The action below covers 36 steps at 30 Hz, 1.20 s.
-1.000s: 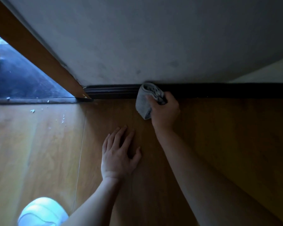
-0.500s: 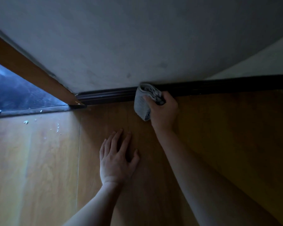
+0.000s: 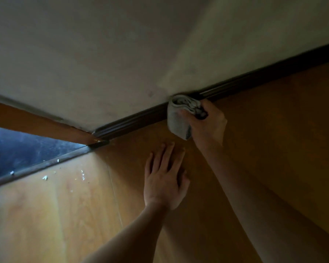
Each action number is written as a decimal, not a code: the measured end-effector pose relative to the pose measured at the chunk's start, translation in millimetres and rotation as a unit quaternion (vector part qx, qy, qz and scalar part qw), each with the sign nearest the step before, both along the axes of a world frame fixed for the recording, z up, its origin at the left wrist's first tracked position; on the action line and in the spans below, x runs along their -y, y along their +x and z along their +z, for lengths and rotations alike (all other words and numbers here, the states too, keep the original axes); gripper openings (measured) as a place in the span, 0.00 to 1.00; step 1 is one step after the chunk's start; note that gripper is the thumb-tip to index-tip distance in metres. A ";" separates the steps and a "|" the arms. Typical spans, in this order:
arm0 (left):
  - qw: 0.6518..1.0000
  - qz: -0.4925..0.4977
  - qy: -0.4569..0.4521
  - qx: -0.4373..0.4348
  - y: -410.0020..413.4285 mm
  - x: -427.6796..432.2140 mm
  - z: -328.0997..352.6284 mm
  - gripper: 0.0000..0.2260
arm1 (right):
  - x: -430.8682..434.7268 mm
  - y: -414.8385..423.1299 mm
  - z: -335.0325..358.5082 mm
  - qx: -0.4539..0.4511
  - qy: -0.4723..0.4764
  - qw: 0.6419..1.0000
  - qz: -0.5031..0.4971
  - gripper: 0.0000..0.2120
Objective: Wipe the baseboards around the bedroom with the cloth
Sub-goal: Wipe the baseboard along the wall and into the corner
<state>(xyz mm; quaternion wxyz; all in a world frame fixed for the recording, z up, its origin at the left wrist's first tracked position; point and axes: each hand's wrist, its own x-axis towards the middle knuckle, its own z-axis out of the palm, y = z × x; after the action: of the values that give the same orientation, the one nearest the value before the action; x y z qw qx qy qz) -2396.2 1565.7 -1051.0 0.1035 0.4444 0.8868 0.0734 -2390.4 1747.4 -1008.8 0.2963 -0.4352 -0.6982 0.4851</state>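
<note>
- Right hand (image 3: 207,128): fingers curled round a folded grey cloth (image 3: 177,118), gripping it as a wad.
- Cloth: on the far side of the right hand, its upper edge pressed against the dark baseboard (image 3: 133,121). The lower part hangs past the fingers; I cannot tell whether it touches the floor (image 3: 65,215).
- Baseboard: directly ahead of the right hand's knuckles, at the foot of the pale wall (image 3: 103,63). Its long axis runs from the wooden door frame (image 3: 36,124), well to that hand's left, past the cloth and on to the hand's right, out of frame.
- Left hand (image 3: 163,183): flat on the floor, fingers straight and slightly spread, holding nothing. It sits nearer the body than the right hand, just left of the right forearm, apart from the baseboard. It reads as a brace.
- Hand nearer the work: the right, in contact through the cloth.
- Judgement: the step in hand is a wiping stroke on this wall's run. The next move turns on sliding the cloth along the baseboard's axis, left toward the door frame or right along the wall. This view does not show which.
- Judgement: the moulded grooves probably need pressure into the profile, not a skim.
- Other: white crumbs (image 3: 45,177) on the floor far to the left of the left hand, beside the threshold strip (image 3: 36,168).
</note>
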 end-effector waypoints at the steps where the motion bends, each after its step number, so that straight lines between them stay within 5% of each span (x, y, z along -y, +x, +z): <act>1: 1.000 -0.005 -0.001 -0.007 0.7 0.9 -1.0 0.28 | -6.7 5.4 -1.6 0.000 -0.006 1.000 -0.028 0.10; 5: 0.999 -0.006 -0.030 -0.014 -2.0 0.0 -4.3 0.29 | -27.4 23.8 -7.0 -0.001 -0.014 0.989 -0.150 0.08; 12: 0.999 -0.015 -0.023 -0.028 0.6 -0.5 -4.2 0.32 | -14.9 16.8 -6.5 -0.001 -0.003 0.996 -0.088 0.08; 18: 0.998 -0.020 -0.019 -0.051 2.9 -0.3 -8.7 0.33 | -60.9 33.7 -3.9 -0.015 -0.048 0.956 -0.291 0.10; 36: 0.997 -0.027 -0.009 -0.072 3.8 1.0 -11.3 0.37 | 14.0 -14.1 -12.6 -0.113 -0.097 0.930 -0.336 0.22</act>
<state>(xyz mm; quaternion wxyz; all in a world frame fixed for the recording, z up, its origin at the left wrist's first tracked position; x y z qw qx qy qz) -2392.4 1564.7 -1062.3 0.0458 0.4715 0.8802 0.0303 -2404.5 1733.3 -1021.4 0.4750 -0.6132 -0.4227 0.4687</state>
